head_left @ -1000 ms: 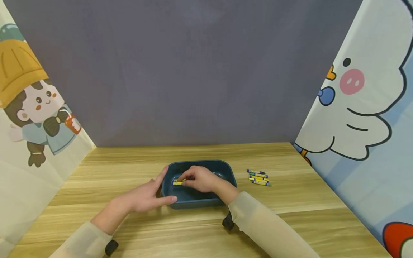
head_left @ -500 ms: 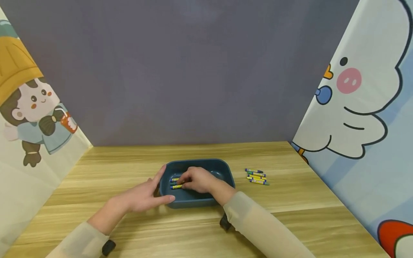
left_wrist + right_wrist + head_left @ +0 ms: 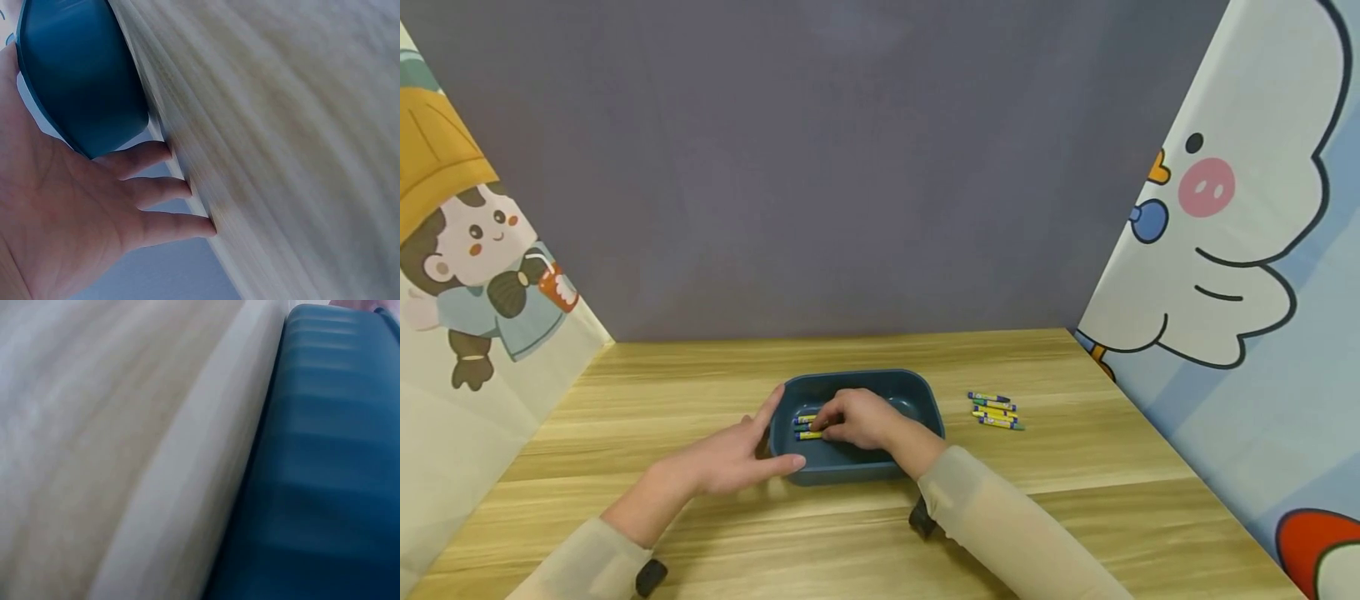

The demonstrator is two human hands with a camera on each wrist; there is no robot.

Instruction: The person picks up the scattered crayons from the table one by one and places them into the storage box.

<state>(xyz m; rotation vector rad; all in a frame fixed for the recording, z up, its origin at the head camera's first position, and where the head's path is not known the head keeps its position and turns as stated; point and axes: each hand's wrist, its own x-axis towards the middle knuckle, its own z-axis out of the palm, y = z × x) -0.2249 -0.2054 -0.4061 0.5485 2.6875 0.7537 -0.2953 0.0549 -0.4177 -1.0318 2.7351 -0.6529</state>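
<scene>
"Dark-blue tray (image 3: pixel 850 473): how far along?"
"Partway, it seems: three crayons (image 3: pixel 807 436) inside, right hand (image 3: pixel 867 419) in a narrow grip on the middle crayon (image 3: pixel 802 427); loose crayons (image 3: pixel 996 414) lie right of the tray. Left hand (image 3: pixel 730 460) spreads wide at its left end."

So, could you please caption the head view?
Left hand rests on a tray; right hand reaches the crayons inside; more crayons lie alongside.

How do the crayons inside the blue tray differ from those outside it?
The inside crayons lie in the blue tray; the outside crayons lie on the wooden table to its right. The right grip partly hides the inside crayons; the outside crayons are uncovered. Both groups show yellow wrappers.
</scene>
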